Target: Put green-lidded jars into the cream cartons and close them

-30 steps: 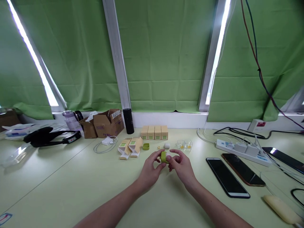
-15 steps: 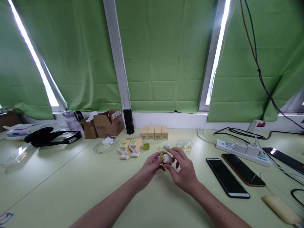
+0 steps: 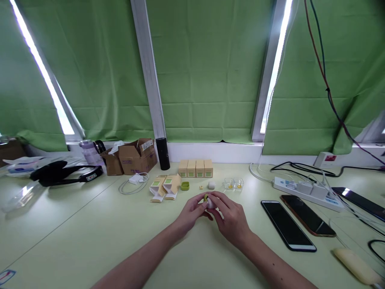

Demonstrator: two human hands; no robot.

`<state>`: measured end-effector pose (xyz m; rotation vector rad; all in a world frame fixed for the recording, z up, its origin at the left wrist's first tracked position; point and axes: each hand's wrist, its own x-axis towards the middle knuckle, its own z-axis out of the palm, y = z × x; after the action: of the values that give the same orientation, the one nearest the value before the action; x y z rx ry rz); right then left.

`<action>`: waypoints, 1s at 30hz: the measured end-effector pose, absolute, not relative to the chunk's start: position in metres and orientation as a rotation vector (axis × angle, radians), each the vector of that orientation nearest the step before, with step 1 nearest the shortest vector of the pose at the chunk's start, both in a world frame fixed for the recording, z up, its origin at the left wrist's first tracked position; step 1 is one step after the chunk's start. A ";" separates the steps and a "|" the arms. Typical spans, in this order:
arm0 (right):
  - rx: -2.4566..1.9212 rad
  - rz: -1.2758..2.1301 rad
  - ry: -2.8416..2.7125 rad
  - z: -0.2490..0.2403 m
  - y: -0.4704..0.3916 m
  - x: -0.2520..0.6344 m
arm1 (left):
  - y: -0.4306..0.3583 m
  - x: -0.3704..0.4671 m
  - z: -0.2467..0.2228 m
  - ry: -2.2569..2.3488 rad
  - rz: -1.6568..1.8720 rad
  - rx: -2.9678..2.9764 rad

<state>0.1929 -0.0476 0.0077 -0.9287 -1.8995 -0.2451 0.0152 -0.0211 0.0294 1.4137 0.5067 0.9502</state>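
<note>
Between my two hands is a small rounded white piece (image 3: 211, 204) with an olive-green cover piece (image 3: 205, 197) at its left side; fingers hide much of both. My left hand (image 3: 191, 212) pinches the green side. The fingertips and thumb of my right hand (image 3: 231, 216) close round the white side. Just beyond them on the table lie a second white rounded piece (image 3: 211, 185), a tiny yellow piece (image 3: 201, 187) and a green square shell (image 3: 185, 186). Two clear containers (image 3: 234, 184) with yellow bits inside stand to the right.
Two opened cardboard boxes (image 3: 165, 187) lie left of the green shell, and a row of small boxes (image 3: 195, 168) stands behind. At right are two phones (image 3: 288, 224) and a power strip (image 3: 306, 192). A brown carton (image 3: 136, 158) and black cylinder (image 3: 163, 154) stand at back left.
My right fingers have closed further over the white piece and now cover more of it. The white piece on the table behind has come into fuller view.
</note>
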 end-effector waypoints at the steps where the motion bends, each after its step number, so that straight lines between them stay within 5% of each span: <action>1: -0.917 -0.267 -1.904 0.008 -0.048 0.193 | -0.023 0.016 0.030 0.486 0.958 1.416; 30: -0.781 -0.483 -1.891 0.012 -0.048 0.186 | -0.035 0.035 0.019 0.575 1.281 1.439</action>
<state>0.1862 -0.0479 0.0124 -0.7813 -1.8908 -0.4828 0.0350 -0.0350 0.0187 1.4392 0.5749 1.2805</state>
